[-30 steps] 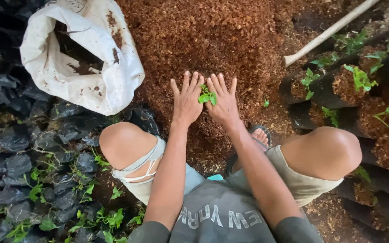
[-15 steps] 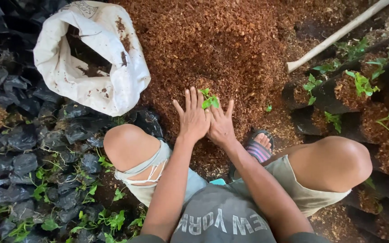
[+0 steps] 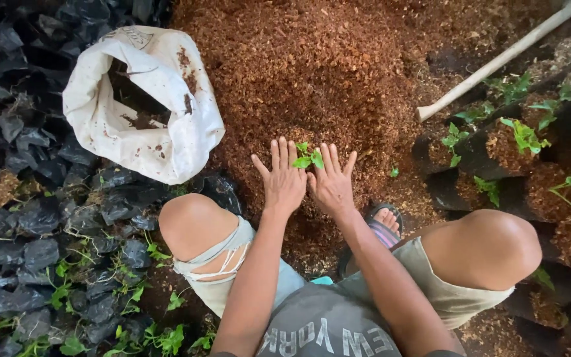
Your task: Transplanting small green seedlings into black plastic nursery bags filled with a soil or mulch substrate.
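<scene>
Seedling (image 3: 308,158): small, green-leaved, standing in the reddish-brown coir heap (image 3: 312,66), between the fingertips of both hands, just ahead of the squatting knees.

Left hand (image 3: 283,180): lying flat, fingers spread, palm down on the heap just beside the stem; gripping nothing.

Right hand (image 3: 332,185): lying flat likewise, fingers splayed, inner edge touching or nearly touching the left; holding nothing.

Step in hand, as judged: firming the loose medium around the stem. Doing it well: pressing evenly with both palms, keeping fingers off the leaves, avoiding tilting or burying the crown.

Orientation: long axis running up from the heap toward the camera, leaves fanning outward at the top; stem itself hidden under foliage, lean not determinable.

Surroundings: white sack (image 3: 147,106) lying open at upper left, soiled inside; black nursery bags (image 3: 47,218) crowding the left, some showing sprouts; filled bags with seedlings (image 3: 523,135) lining the right; pale wooden handle (image 3: 497,63) lying diagonally at upper right; sandalled foot (image 3: 384,221) resting below the right hand.
</scene>
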